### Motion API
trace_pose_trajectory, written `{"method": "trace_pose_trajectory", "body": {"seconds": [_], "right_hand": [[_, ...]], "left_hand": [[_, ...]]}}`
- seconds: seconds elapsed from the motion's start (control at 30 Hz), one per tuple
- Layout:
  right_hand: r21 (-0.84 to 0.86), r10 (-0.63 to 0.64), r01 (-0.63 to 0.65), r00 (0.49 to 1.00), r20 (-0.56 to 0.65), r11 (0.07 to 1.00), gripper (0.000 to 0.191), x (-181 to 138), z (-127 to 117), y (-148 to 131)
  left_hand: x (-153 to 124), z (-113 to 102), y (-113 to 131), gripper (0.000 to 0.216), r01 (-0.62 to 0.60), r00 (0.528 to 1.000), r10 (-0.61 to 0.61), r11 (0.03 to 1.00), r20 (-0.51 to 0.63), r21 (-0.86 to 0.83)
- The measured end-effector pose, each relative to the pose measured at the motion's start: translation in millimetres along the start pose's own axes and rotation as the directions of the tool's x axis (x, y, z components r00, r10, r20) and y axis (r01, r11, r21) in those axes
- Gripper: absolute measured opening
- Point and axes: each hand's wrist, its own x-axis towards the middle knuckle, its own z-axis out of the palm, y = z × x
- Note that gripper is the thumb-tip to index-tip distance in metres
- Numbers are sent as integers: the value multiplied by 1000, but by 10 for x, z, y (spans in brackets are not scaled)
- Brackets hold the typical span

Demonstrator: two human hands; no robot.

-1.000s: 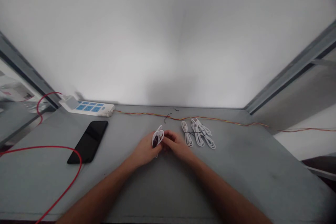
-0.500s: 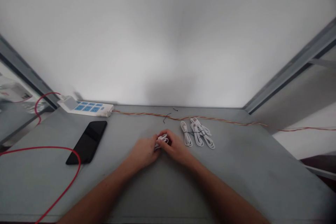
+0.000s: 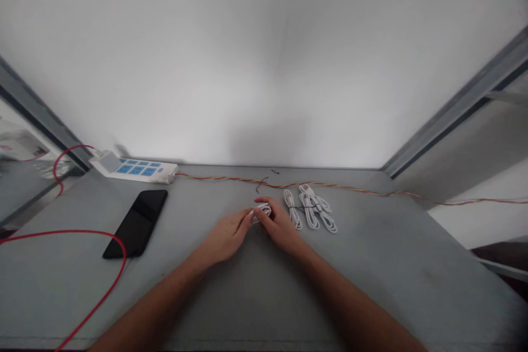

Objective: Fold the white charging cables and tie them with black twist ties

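Counter (image 3: 371, 286): phone (image 3: 136, 224) at left, tied coils (image 3: 310, 210) lined up at right, apart from the work spot. Left hand (image 3: 225, 237) and right hand (image 3: 280, 225) meet mid-counter, fingers of both clamped on loose coil (image 3: 261, 211) so its loops stay together. A second ago the coil stood upright; now it lies flat, low, nearer the tied coils.

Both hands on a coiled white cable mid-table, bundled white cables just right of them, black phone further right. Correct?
One thing is off: the black phone lies to the left of the hands, near the power strip, as the head view shows. The rest holds: left hand and right hand are on the coiled white cable, with the bundled white cables just right of them.
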Motion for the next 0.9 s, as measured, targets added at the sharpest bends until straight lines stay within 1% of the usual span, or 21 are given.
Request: {"method": "trace_pose_trajectory", "body": {"seconds": [0.1, 0.17, 0.23, 0.3, 0.37, 0.43, 0.5, 0.53, 0.57, 0.63, 0.7, 0.73, 0.8, 0.9], "right_hand": [[86, 71, -73, 997, 26, 994, 45, 3, 9, 8], [121, 109, -112, 993, 35, 986, 47, 10, 9, 12], [77, 89, -90, 996, 16, 993, 40, 16, 1, 10], [-6, 25, -25, 1000, -17, 1000, 31, 19, -6, 3], [-74, -34, 31, 999, -40, 997, 28, 11, -2, -2], [-96, -57, 54, 998, -25, 994, 28, -5, 11, 3], [-86, -84, 85, 996, 17, 993, 28, -19, 22, 26], [-72, -102, 104, 994, 31, 992, 29, -20, 21, 45], [-59, -122, 124, 992, 32, 991, 31, -15, 15, 69], [-77, -164, 163, 986, -7, 984, 37, 14, -14, 126], [-193, -204, 193, 978, -38, 962, 42, 65, -50, 183], [-282, -216, 201, 976, -22, 938, 44, 93, -63, 206], [-457, -204, 207, 977, 58, 865, 52, 142, -67, 232], [-637, -130, 211, 976, 173, 742, 60, 180, -28, 226]], "left_hand": [[16, -10, -29, 35, 94, 994, -100, 986, -40, -140], [20, -19, -45, 32, 145, 985, -160, 969, -58, -202], [16, -26, -47, 32, 138, 989, -147, 970, -30, -202], [1, -23, -37, 33, 60, 998, -60, 991, 5, -120], [-22, -7, -28, 35, -25, 1000, 25, 999, 12, 42], [-43, 23, -32, 36, -63, 998, 63, 973, 5, 222], [-54, 54, -55, 40, -68, 998, 68, 935, 13, 348], [-53, 66, -72, 40, -64, 998, 59, 924, 23, 377], [-48, 74, -90, 39, -52, 999, 44, 920, 30, 389], [-28, 71, -127, 37, -14, 1000, 7, 925, 21, 379], [-3, 47, -156, 36, 27, 999, -16, 938, -33, 345], [9, 31, -166, 35, 37, 998, -16, 945, -67, 325], [27, 2, -178, 33, 62, 993, -29, 954, -115, 294], [41, -12, -179, 36, 108, 991, -80, 954, -108, 281]]}}
